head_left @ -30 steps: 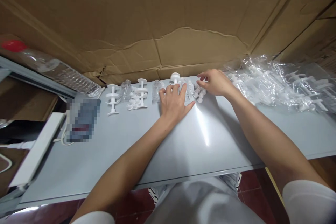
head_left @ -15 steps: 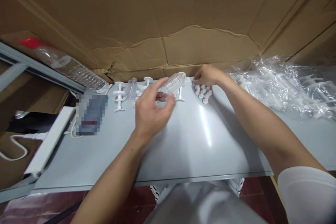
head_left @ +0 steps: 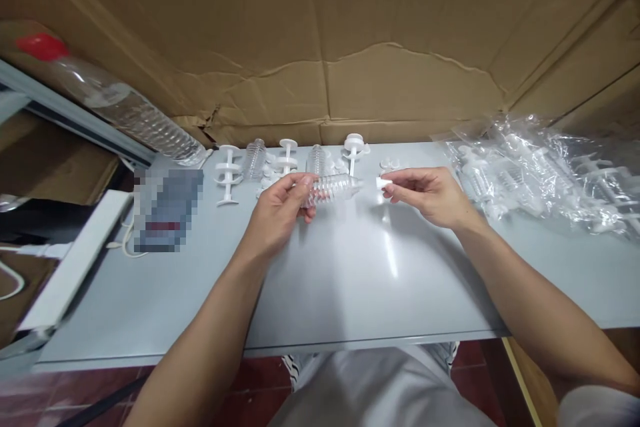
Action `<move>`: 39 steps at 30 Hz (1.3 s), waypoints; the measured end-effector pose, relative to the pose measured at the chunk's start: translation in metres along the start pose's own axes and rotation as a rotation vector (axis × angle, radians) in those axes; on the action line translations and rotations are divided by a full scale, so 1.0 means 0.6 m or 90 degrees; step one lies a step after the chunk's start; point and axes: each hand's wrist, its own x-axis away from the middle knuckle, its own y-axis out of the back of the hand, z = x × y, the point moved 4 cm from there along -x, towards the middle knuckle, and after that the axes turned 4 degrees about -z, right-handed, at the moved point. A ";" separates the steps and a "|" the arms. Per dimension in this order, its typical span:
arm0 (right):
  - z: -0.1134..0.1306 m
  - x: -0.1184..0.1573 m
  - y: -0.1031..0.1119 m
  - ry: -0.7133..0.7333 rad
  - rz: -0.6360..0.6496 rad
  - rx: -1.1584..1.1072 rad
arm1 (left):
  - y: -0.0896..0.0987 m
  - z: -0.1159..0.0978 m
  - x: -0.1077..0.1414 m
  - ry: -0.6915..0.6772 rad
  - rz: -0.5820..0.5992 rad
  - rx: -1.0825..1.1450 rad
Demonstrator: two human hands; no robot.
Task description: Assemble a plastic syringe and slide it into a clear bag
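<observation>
My left hand [head_left: 279,212] is closed around the rear of a clear ribbed plastic tube [head_left: 333,189], whose narrow tip points right. Between the thumb and fingers of my right hand [head_left: 431,195] is a small white cap [head_left: 382,183], just right of the tube's tip and apart from it. Behind my right fingers lie more small white caps [head_left: 390,163], partly hidden. Along the back of the table are white plunger-like pieces [head_left: 228,175] with discs and other clear ribbed tubes [head_left: 255,157]. Some small white parts behind my left hand are partly covered.
Plastic bags of white and clear parts [head_left: 540,177] lie at the right. On the left are a red-capped bottle [head_left: 135,110], a pixelated flat object [head_left: 167,210] and a white power strip [head_left: 80,260]. Cardboard [head_left: 320,40] stands behind the grey table [head_left: 330,293].
My right hand has lifted a small white cap from the pile and brought it nearer the tube. My left hand has lowered the tube and turned it level, tip to the right.
</observation>
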 end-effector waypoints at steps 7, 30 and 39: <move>0.040 -0.037 0.038 0.094 -0.073 0.224 | 0.002 0.001 0.002 -0.007 -0.010 -0.026; 0.045 -0.262 -0.009 0.057 0.165 0.775 | 0.028 -0.004 -0.006 -0.071 -0.036 -0.068; 0.038 -0.245 0.005 0.085 0.128 0.726 | 0.031 -0.001 -0.012 -0.078 -0.045 -0.064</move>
